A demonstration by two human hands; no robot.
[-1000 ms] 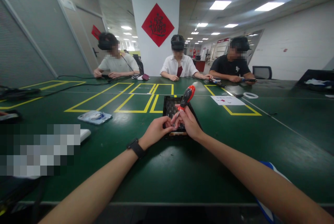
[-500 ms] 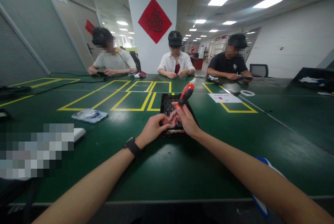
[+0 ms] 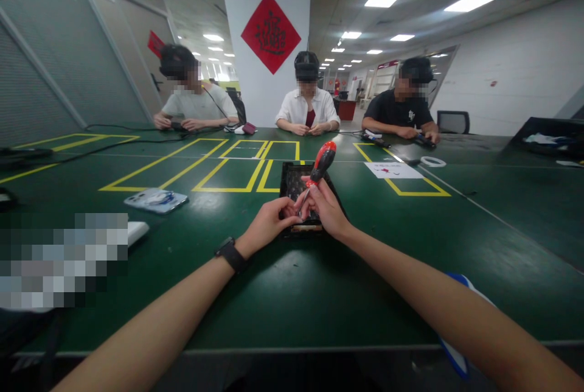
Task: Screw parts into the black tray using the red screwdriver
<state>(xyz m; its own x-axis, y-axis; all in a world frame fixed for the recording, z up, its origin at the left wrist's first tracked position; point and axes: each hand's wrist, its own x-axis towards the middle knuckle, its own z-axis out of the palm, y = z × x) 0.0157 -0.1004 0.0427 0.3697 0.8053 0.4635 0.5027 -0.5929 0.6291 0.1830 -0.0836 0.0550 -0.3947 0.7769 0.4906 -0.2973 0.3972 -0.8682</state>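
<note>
A screwdriver (image 3: 324,159) with a red and black handle leans up and to the right, its metal shaft slanting down to the left. My right hand (image 3: 327,208) is closed round it where the handle meets the shaft. Close to the tip, my left hand (image 3: 272,220) is in a pinch, its fingertips meeting those of the right. What lies in that pinch is too small or hidden to make out. Both hands are over a shallow black tray (image 3: 285,178) on the green table. Its dark inside is partly covered by my fingers.
Yellow tape outlines mark the table (image 3: 228,313). To the left lie a phone (image 3: 157,199) and a blurred-out white object (image 3: 137,232). At the right are a printed sheet (image 3: 393,170) and a white tape roll (image 3: 433,162). Three people sit across the table.
Both hands keep nearly the same pose over the tray. The screwdriver handle has shifted very slightly left. Across the table, the person at the right has moved their hands a little.
</note>
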